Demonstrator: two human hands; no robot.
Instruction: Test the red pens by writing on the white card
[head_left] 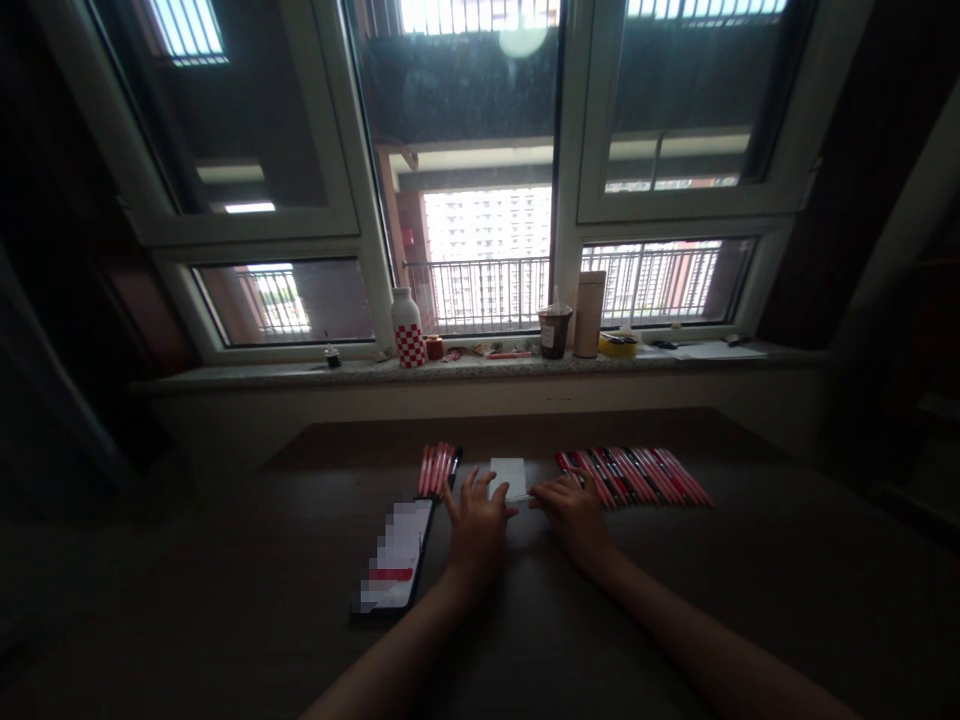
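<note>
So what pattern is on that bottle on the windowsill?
Red-and-white checks on the lower half of the bottle; head view.

left hand (476, 528) flat, right hand (574, 512) flat, fingers spread

Dim, backlit by the bright window (487, 250); table (225, 600) in shadow, edges warped

Apartment room, high-rise: dark table (300, 560) beneath large windows (465, 150); sill (225, 375) holding bottle (408, 327), drink cup (555, 332); tower blocks (487, 225) outside.
</note>
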